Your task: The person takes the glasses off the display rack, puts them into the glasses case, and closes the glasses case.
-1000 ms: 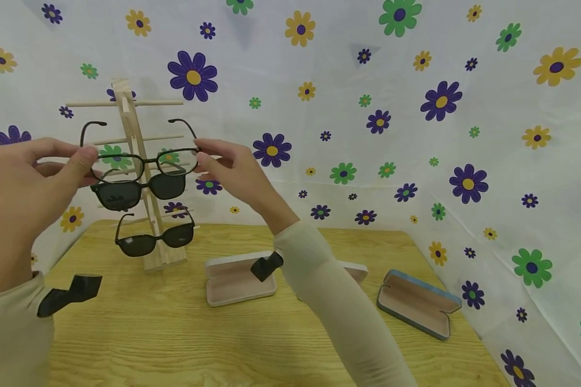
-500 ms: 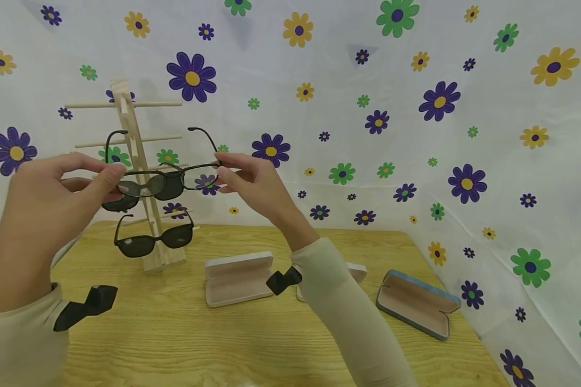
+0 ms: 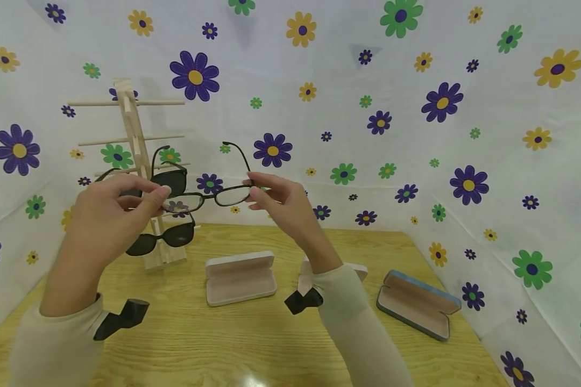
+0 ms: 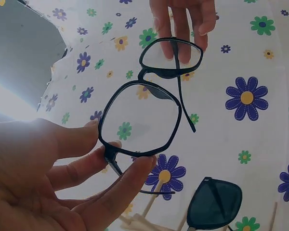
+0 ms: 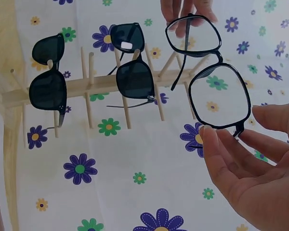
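Black-framed clear glasses (image 3: 208, 196) hang in the air between both hands, their arms unfolded and pointing up and away. My left hand (image 3: 107, 220) pinches one end of the frame by the hinge; my right hand (image 3: 290, 212) pinches the other end. In the left wrist view the left hand (image 4: 72, 173) has thumb and fingers at the rim of the near lens. The right wrist view shows the right hand (image 5: 260, 163) doing likewise. Behind the glasses stands a wooden rack (image 3: 130, 115) with two pairs of sunglasses, the lower pair (image 3: 179, 235) partly hidden by the left hand.
Three opened cases lie on the wooden table (image 3: 213, 344): a white one (image 3: 239, 293) in the middle, another white one (image 3: 357, 270) partly behind the right forearm, and a blue-grey one (image 3: 416, 317) at the right. A flowered cloth (image 3: 339, 204) hangs behind and beside the table.
Both hands have carried the clear glasses rightward and downward, off to the right of the rack's middle. The sunglasses and cases have stayed where they were.
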`<state>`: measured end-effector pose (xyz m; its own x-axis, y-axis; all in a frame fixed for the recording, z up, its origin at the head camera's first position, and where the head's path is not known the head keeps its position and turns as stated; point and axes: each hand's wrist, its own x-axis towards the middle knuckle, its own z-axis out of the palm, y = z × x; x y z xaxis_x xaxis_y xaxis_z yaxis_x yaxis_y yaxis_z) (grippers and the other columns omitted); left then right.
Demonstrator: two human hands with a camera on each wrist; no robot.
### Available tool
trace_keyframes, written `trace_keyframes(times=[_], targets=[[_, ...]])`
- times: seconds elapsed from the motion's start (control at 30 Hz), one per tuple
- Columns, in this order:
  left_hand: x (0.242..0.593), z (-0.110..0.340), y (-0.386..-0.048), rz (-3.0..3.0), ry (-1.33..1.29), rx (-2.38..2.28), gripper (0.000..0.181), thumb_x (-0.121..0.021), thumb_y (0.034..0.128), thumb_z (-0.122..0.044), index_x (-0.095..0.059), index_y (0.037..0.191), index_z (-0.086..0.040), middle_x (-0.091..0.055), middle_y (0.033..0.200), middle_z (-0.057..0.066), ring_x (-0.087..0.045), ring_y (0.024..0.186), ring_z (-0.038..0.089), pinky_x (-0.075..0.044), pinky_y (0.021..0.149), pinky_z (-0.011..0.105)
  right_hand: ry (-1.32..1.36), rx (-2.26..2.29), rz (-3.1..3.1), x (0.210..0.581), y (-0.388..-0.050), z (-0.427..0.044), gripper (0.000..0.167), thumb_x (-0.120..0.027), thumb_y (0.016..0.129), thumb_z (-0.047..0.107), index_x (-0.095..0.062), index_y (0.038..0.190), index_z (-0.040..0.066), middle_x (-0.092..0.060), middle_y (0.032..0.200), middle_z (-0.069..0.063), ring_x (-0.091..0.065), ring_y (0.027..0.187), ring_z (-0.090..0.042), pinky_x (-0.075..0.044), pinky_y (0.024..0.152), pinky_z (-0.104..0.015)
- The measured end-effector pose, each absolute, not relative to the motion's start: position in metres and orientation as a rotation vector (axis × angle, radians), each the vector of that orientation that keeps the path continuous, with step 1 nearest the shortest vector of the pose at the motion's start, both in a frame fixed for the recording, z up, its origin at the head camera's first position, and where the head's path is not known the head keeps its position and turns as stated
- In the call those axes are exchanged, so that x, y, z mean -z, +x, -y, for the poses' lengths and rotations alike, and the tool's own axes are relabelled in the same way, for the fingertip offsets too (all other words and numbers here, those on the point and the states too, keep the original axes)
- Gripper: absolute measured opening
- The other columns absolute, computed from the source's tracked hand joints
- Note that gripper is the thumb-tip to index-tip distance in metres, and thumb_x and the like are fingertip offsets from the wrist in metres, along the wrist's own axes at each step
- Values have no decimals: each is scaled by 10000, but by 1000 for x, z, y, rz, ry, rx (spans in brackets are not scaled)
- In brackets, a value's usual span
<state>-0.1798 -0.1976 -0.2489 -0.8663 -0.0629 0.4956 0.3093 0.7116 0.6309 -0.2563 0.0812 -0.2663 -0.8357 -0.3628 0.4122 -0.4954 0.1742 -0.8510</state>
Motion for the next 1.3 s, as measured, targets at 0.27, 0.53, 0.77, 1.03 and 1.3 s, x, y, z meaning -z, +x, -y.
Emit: trace_keyframes(times=[0.27, 0.53, 0.77, 1.03, 1.3], targets=[[270, 178, -187, 2428, -257, 1092, 306, -662, 1013, -384, -725, 1141, -113, -777, 1000, 122, -796, 904, 263, -504, 612, 225, 818, -1644, 2334, 281, -250, -102, 409, -600, 1039, 138, -597, 1442, 65, -695, 1350, -134, -755, 997, -330, -594, 964, -375], [289, 160, -193, 2486, -319, 1198, 401, -635, 1038, -311, -609, 1393, -124, -690, 1237, 171, -784, 972, 306, -521, 648, 226, 743, -1631, 2355, 298, -242, -121, 435, -614, 1032, 143, -576, 1455, 45, -697, 1321, -184, -749, 964, -330, -590, 879, -257], [306, 149, -202, 2544, -319, 1270, 544, -645, 1036, -261, -473, 1530, -113, -663, 1239, 167, -785, 935, 259, -538, 687, 274, 667, -1620, 2402, 315, -239, -134, 467, -637, 1030, 174, -557, 1475, 59, -694, 1322, -180, -747, 962, -306, -585, 872, -251], [325, 139, -207, 2594, -330, 1276, 575, -664, 1024, -278, -465, 1539, -116, -676, 1271, 165, -771, 955, 265, -549, 704, 323, 585, -1664, 2442, 337, -236, -140, 519, -649, 1024, 157, -511, 1510, 39, -692, 1319, -199, -744, 1031, -321, -613, 874, -289], [337, 129, -208, 2640, -313, 1290, 585, -663, 1025, -264, -453, 1544, -96, -669, 1291, 184, -739, 1009, 309, -591, 700, 351, 548, -1642, 2470, 351, -236, -145, 548, -665, 1003, 115, -492, 1508, -10, -711, 1264, -219, -749, 1010, -321, -615, 852, -285]])
